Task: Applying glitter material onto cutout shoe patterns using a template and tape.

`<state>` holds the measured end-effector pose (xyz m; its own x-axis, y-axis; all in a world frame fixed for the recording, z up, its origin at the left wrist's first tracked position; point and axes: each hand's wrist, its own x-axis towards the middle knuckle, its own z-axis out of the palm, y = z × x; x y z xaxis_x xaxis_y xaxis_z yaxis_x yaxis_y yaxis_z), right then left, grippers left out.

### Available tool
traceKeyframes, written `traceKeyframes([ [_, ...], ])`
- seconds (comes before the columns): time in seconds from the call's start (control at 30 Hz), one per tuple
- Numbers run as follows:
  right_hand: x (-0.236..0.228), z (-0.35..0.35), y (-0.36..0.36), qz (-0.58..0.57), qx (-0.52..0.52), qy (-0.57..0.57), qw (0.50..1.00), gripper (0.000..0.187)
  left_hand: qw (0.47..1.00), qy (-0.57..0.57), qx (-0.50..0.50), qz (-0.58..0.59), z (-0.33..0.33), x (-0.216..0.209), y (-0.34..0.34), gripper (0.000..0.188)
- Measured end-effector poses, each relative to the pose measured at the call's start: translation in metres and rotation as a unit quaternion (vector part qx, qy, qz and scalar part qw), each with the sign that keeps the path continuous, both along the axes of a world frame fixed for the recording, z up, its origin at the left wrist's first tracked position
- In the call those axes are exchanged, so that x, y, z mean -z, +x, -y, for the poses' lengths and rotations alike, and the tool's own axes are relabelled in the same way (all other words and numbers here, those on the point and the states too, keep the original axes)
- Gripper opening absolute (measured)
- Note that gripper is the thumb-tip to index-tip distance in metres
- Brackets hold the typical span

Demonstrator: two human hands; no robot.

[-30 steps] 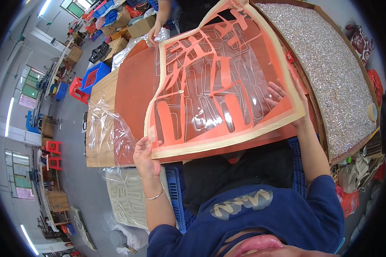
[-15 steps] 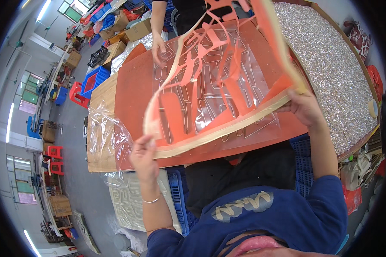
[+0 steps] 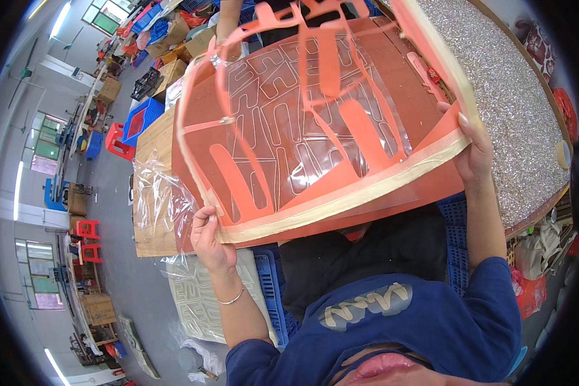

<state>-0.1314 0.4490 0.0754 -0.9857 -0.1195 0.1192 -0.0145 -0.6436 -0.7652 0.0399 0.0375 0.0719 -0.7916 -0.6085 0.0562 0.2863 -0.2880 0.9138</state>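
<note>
Jointly, the left hand and right hand grasp an orange stencil near its two close corners. The stencil is raised above a clear sheet lying on a red board. Beyond, another person's hand is near its far side, contact unclear; silvery granules lie to the right.

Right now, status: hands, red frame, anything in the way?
Left hand, right hand gripping near corners of red frame. Frame held over clear sheet. Another person's hand by far-left edge, contact unclear.
</note>
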Motion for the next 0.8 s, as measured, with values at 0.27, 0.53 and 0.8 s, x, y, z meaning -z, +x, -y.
traceKeyframes([
  [0.27,0.004,0.006,0.011,-0.072,0.029,0.012,0.997,0.062,0.999,0.01,-0.025,0.018,-0.004,-0.005,-0.01,0.03],
  [0.53,0.063,0.004,0.017,0.133,-0.07,0.082,0.985,0.043,0.886,-0.309,-0.04,0.345,0.044,0.063,-0.001,0.029],
  [0.8,0.069,-0.004,0.032,0.103,-0.128,0.064,0.984,0.045,0.985,-0.055,-0.043,0.159,0.051,0.048,-0.001,0.019],
])
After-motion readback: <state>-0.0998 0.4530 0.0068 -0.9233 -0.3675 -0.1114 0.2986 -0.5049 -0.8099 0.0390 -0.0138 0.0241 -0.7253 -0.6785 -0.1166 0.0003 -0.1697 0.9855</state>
